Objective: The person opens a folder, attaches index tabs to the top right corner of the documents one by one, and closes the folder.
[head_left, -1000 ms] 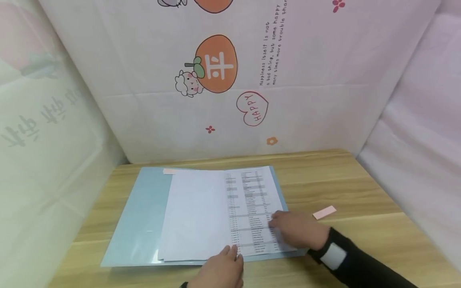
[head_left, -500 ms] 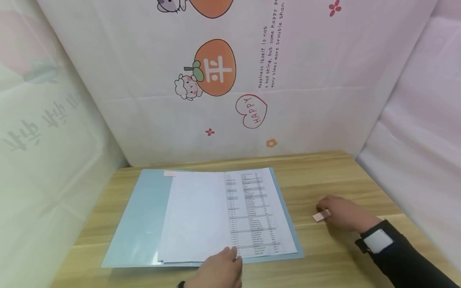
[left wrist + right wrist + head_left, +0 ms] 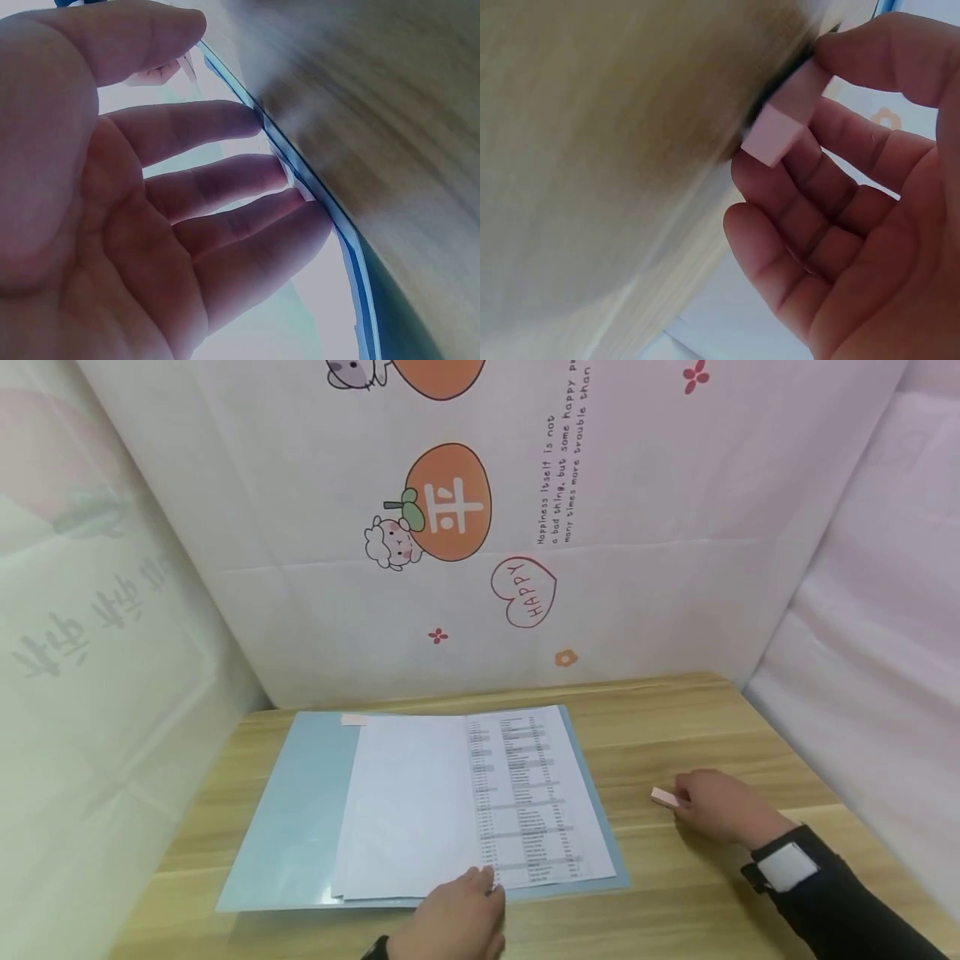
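A light-blue folder [image 3: 288,835] lies open on the wooden table, bearing white papers. The blank sheet [image 3: 405,810] is on the left and a sheet with a printed list [image 3: 525,793] on the right. Along the folder's near edge rests my left hand [image 3: 450,917], its fingers fairly straight and touching the papers' edge. To the right of the folder, my right hand [image 3: 726,807] pinches a small pad of pink sticky notes [image 3: 774,135] between thumb and fingers, low over the table. A pink sticky tab [image 3: 353,721] sits at the blank sheet's top left corner.
Bare wood [image 3: 637,735] of the table shows to the right of the folder. A printed white cloth [image 3: 637,593] hangs at the back, and more cloth stands at both sides.
My right hand has moved right from the printed sheet to the pink sticky-note pad, taken hold of it and turned it slightly. My left hand stays at the folder's near edge.
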### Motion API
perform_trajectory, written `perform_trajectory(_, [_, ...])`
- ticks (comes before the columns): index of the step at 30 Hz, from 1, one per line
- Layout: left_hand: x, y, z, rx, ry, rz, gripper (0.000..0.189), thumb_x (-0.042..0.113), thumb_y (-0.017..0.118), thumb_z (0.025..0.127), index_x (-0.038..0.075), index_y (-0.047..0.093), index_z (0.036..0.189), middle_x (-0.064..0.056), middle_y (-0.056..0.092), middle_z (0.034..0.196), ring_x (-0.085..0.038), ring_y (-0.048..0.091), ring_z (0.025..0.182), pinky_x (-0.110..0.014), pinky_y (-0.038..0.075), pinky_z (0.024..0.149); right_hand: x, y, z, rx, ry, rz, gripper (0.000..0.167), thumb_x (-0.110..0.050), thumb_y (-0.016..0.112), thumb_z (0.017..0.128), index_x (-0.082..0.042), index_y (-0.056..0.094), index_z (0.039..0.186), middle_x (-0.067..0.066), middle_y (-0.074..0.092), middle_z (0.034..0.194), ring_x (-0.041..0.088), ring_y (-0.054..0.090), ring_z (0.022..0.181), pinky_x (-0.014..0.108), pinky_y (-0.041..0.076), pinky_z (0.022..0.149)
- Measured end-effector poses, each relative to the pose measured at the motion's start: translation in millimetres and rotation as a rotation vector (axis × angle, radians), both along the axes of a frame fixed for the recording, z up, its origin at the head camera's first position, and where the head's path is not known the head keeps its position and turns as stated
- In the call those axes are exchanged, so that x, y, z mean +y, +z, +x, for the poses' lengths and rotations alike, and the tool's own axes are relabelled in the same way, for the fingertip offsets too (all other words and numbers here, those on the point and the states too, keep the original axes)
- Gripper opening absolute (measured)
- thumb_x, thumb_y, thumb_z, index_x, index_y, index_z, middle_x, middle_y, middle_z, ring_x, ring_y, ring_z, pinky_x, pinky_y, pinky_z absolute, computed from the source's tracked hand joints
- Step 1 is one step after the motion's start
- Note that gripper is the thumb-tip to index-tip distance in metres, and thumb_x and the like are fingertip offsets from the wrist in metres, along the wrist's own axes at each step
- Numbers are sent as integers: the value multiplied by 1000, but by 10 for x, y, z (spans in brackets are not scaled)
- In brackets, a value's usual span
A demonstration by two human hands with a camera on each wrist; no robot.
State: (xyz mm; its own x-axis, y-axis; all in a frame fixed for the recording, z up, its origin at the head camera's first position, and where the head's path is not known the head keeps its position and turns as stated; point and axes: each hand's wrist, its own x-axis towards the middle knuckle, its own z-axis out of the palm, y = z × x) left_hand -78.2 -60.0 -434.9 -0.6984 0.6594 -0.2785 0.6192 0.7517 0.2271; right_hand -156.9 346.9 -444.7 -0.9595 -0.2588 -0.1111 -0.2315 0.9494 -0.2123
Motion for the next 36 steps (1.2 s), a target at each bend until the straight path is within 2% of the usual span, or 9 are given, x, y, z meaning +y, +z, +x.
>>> perform_trajectory(6, [-6,7,16,64,-40,-1,33,38,73,88,14,72,110,3,64,109,-10,60,102,-28,52,80,5,-9,-15,10,-27,-40,16,-18,66,90,-16,57,77,-4,50,65,14,45,56,33,40,51])
perform_trajectory(8, [-6,3,29,87,-51,2,30,37,73,88,14,73,107,4,63,103,-8,59,94,-25,51,75,-34,3,-16,-2,-39,-72,15,-20,67,90,-17,57,78,-4,50,65,14,47,55,33,41,51])
perform_trajectory(13, [6,9,42,76,-52,20,19,36,72,89,17,71,87,10,49,81,-4,45,74,-21,43,62,-287,85,-13,-6,-66,-156,23,-33,68,93,-18,59,78,-5,53,64,14,49,55,33,42,50])
perform_trajectory(18, [11,50,19,50,-31,60,25,35,70,90,20,66,70,10,46,79,-7,40,71,-23,39,60,-685,221,-15,38,-66,-210,23,-35,67,94,-19,60,79,-5,53,66,14,48,58,33,41,54])
perform_trajectory(22, [15,88,-1,38,1,104,22,33,68,91,17,72,77,9,50,83,-7,41,71,-24,41,61,-992,325,2,43,-64,-266,14,-24,68,91,-18,62,79,-4,53,67,14,49,59,31,40,53])
perform_trajectory(25, [7,125,-37,35,26,150,21,34,66,92,16,76,94,9,55,87,-5,46,73,-25,45,64,-1217,391,40,29,-57,-324,11,-24,69,91,-18,65,82,-4,54,69,14,50,61,31,42,53])
perform_trajectory(28, [-10,184,-63,53,60,240,27,33,64,94,13,74,108,8,61,93,-4,54,77,-27,50,70,-1447,447,111,24,-20,-382,12,-28,69,93,-21,66,84,-6,55,71,13,52,63,30,43,54])
perform_trajectory(31, [-17,251,-68,19,157,416,31,29,63,96,10,70,119,3,66,104,-4,60,85,-29,52,74,-1654,493,194,53,62,-428,13,-30,68,95,-23,66,84,-10,55,70,10,52,63,29,45,55])
perform_trajectory(36, [-16,345,-90,-129,357,781,40,26,63,97,6,62,131,-6,67,116,-6,64,84,-28,53,70,-1906,588,328,115,214,-518,6,-22,68,94,-24,68,88,-16,56,75,6,53,67,27,48,59])
